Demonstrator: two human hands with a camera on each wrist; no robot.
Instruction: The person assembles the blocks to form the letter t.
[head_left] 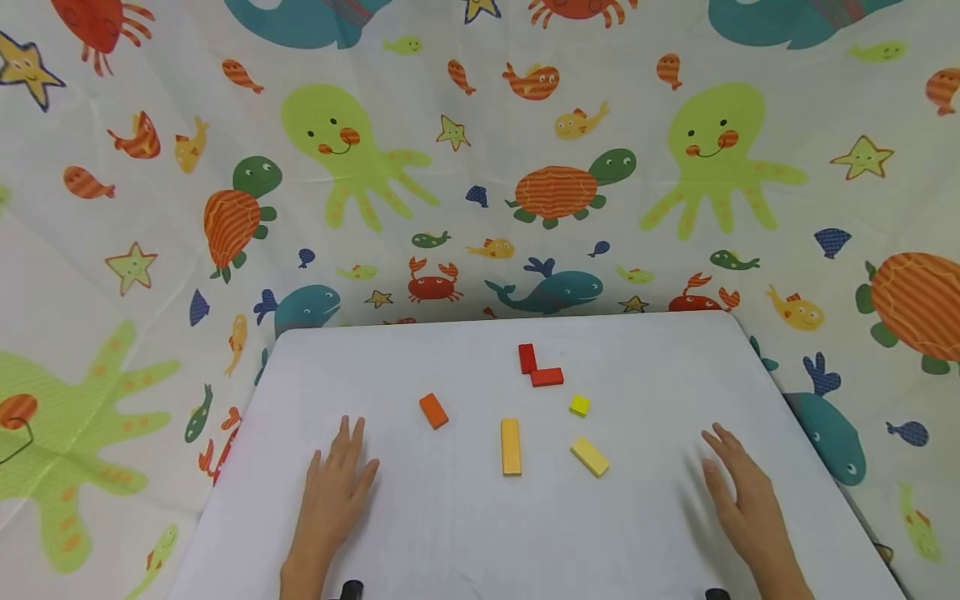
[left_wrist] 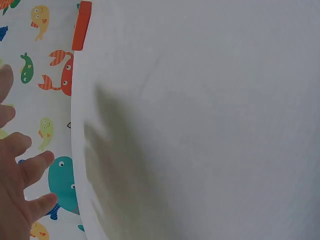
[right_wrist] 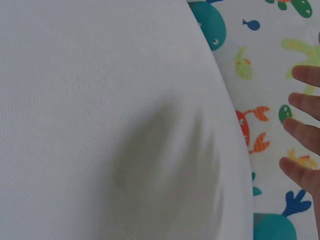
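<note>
My left hand (head_left: pixel 333 492) is over the left part of the white table (head_left: pixel 420 533), fingers spread and holding nothing. Nearest to it is an orange block (head_left: pixel 433 411), whose edge also shows in the left wrist view as an orange bar (left_wrist: pixel 82 26). On the table's right side my right hand (head_left: pixel 750 504) hovers above its own shadow, fingers extended, no object in it. Between the hands lie a long yellow-orange block (head_left: pixel 511 447), a pale yellow block (head_left: pixel 589 457) and a small bright yellow block (head_left: pixel 580 405).
Farther back, two red blocks, one upright in the view (head_left: pixel 527 358) and one crosswise (head_left: pixel 547 377), lie corner to corner. A curtain (head_left: pixel 480 175) printed with sea animals hangs behind and beside the table. Dark objects (head_left: pixel 351 590) poke in at the bottom edge.
</note>
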